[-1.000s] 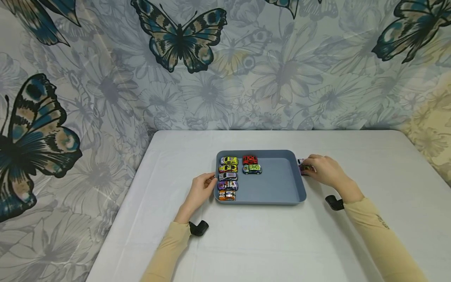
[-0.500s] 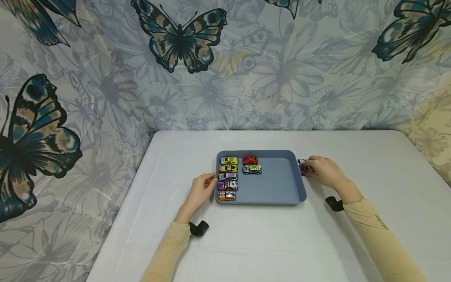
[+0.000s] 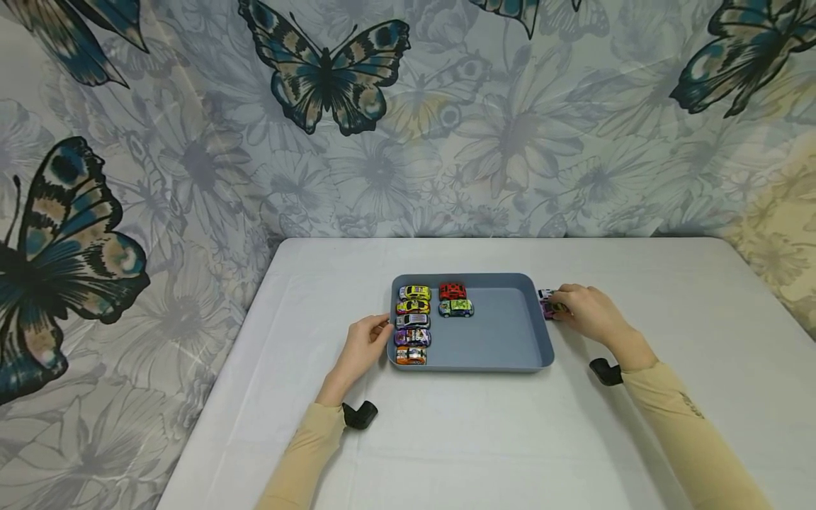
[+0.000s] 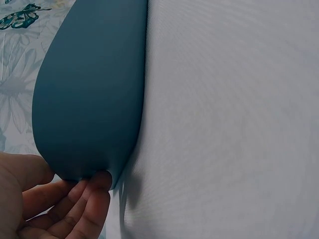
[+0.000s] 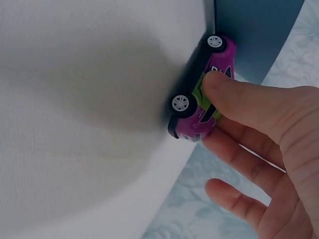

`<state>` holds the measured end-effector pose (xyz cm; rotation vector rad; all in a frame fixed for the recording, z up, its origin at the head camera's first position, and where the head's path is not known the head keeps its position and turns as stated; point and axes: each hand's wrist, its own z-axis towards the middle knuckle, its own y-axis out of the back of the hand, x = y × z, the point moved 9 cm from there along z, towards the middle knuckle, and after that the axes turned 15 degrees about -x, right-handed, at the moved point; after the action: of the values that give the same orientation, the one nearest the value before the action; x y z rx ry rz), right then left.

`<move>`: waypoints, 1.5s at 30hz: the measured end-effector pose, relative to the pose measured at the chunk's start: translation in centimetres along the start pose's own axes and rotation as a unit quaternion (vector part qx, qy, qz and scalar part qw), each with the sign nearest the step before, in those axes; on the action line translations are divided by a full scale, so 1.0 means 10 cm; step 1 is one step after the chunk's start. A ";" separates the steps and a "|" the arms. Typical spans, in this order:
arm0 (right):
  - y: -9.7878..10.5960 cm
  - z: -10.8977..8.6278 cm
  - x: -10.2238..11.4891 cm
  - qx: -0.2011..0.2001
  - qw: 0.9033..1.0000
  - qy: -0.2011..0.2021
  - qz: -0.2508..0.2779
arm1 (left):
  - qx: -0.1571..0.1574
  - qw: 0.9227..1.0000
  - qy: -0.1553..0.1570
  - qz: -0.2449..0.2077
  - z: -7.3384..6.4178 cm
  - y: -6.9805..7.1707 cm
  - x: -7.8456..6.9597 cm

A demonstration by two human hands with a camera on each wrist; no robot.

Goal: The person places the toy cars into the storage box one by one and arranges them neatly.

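Note:
My left hand (image 3: pixel 363 347) is at the left end of a blue-grey tray (image 3: pixel 503 333), with thumb and bent fingers against its rim and outer wall. In the left wrist view, the fingertips touch the tray's end (image 4: pixel 89 114). Beside the tray's right end, my right hand (image 3: pixel 589 313) pinches a purple and green toy car (image 5: pixel 199 102) between thumb and fingers. Just behind that one is a white and black toy car (image 3: pixel 545 292), partly hidden by the hand. Inside the tray, several toy cars (image 3: pixel 412 321) form a column along the left wall.
A red toy car (image 3: pixel 452 290) and a green one (image 3: pixel 455 308) start a second column in the tray. White cloth covers the table (image 3: pixel 472 439). Behind it hangs a butterfly-print backdrop (image 3: pixel 382 177). Black wrist cameras (image 3: pixel 360 415) sit on both forearms.
My right fingers have shifted slightly to the right, showing more of the purple toy car. The left hand, tray and the cars inside it look the same.

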<state>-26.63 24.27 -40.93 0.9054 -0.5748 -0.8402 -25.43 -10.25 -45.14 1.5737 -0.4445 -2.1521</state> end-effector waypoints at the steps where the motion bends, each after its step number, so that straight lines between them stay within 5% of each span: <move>1: 0.01 0.00 0.00 -0.004 1.000 0.002 -0.001 | 0.000 1.000 0.000 0.000 0.00 0.00 0.00; 19: 0.35 0.14 0.06 -0.053 0.998 0.019 -0.003 | -0.009 1.000 -0.002 0.002 -0.01 0.00 0.03; 26: 0.40 0.25 0.16 -0.038 0.999 0.016 -0.014 | -0.007 1.000 -0.003 -0.002 -0.01 0.00 0.02; 45: 0.10 0.62 0.75 0.006 0.999 0.046 0.013 | -0.010 1.000 -0.004 -0.005 0.00 0.00 0.01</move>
<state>-26.66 15.70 -36.28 0.9406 -0.5105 -0.7673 -25.42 -10.36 -45.25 1.5604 -0.4171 -2.1639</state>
